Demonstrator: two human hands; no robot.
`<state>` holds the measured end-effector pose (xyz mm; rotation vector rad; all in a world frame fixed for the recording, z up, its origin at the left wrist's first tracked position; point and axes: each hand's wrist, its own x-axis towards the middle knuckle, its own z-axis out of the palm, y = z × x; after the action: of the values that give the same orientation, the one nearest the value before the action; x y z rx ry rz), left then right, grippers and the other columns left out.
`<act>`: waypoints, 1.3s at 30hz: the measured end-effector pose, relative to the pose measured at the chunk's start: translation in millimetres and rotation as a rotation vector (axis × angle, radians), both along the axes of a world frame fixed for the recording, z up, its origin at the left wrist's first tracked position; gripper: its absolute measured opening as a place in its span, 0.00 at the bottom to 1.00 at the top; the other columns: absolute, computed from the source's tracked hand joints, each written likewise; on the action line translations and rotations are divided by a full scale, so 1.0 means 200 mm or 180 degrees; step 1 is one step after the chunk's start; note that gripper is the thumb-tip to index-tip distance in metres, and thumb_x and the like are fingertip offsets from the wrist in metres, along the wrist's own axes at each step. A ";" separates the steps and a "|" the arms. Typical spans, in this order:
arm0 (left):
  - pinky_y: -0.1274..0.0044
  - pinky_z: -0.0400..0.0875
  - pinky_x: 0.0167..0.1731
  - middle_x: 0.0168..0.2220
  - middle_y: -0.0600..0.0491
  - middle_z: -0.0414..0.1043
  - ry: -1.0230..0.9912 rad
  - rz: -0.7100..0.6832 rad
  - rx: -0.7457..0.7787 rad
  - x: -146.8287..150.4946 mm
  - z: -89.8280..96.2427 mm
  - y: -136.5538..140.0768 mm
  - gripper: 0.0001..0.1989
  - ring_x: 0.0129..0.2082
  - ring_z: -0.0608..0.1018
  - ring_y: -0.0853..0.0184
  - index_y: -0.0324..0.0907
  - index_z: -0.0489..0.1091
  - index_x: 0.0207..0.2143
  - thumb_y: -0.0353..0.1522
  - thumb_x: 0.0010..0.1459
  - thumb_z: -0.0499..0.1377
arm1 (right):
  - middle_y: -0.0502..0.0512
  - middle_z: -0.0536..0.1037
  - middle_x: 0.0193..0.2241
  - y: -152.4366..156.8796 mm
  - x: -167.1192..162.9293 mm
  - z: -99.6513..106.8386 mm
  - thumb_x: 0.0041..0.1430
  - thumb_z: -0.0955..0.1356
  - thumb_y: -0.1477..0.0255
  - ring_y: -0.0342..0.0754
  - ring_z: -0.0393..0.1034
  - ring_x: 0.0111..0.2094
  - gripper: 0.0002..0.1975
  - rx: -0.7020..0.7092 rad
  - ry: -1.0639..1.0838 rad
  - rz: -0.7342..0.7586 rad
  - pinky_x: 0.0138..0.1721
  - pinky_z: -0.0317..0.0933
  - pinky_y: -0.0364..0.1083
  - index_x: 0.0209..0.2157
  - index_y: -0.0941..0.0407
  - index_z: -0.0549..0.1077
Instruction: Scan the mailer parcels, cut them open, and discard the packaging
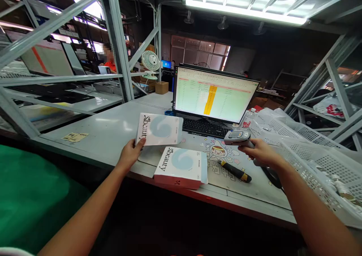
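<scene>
My left hand (131,155) grips the lower left corner of a white box (160,129) printed with "beauty" and a pale blue swirl, lifted and tilted above the desk. Just below it, a matching box (181,165) with a red side lies flat at the desk's front edge. My right hand (261,152) is wrapped round the handle of a grey barcode scanner (238,136), its head pointing left toward the boxes. Between the hands, a black and yellow utility knife (235,171) rests on a cartoon-printed desk mat (216,178).
A monitor (212,94) showing a spreadsheet stands behind a black keyboard (203,127). White perforated baskets (322,169) holding small items fill the right side beside a bottle (249,118). Metal frame posts (117,41) rise at left, near a small fan (151,61).
</scene>
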<state>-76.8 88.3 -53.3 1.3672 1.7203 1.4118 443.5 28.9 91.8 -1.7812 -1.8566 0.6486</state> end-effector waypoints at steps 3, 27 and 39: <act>0.61 0.76 0.45 0.29 0.39 0.79 0.0368 0.0192 -0.0935 -0.12 -0.01 0.04 0.32 0.38 0.82 0.43 0.42 0.74 0.29 0.62 0.58 0.54 | 0.51 0.74 0.22 -0.01 0.04 -0.04 0.55 0.74 0.56 0.46 0.68 0.23 0.21 -0.0068 -0.0073 -0.0100 0.24 0.62 0.43 0.43 0.57 0.78; 0.64 0.75 0.52 0.49 0.46 0.82 0.1246 -0.1269 -0.0116 0.33 0.00 -0.50 0.37 0.44 0.83 0.47 0.52 0.72 0.66 0.51 0.56 0.69 | 0.53 0.72 0.21 -0.12 0.01 -0.05 0.57 0.73 0.44 0.48 0.66 0.22 0.26 0.0251 -0.0671 0.0341 0.22 0.59 0.45 0.37 0.55 0.80; 0.78 0.66 0.18 0.24 0.41 0.79 -0.0839 -0.1485 -0.1160 0.47 0.31 -0.19 0.38 0.17 0.75 0.66 0.34 0.78 0.32 0.62 0.59 0.54 | 0.53 0.80 0.31 -0.45 -0.16 0.10 0.65 0.72 0.56 0.48 0.71 0.28 0.16 0.1310 -0.0648 0.1122 0.30 0.66 0.45 0.38 0.55 0.81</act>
<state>17.3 49.8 9.6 1.2125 1.2984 0.9176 412.2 -60.2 111.1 -1.3068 -2.2717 0.1797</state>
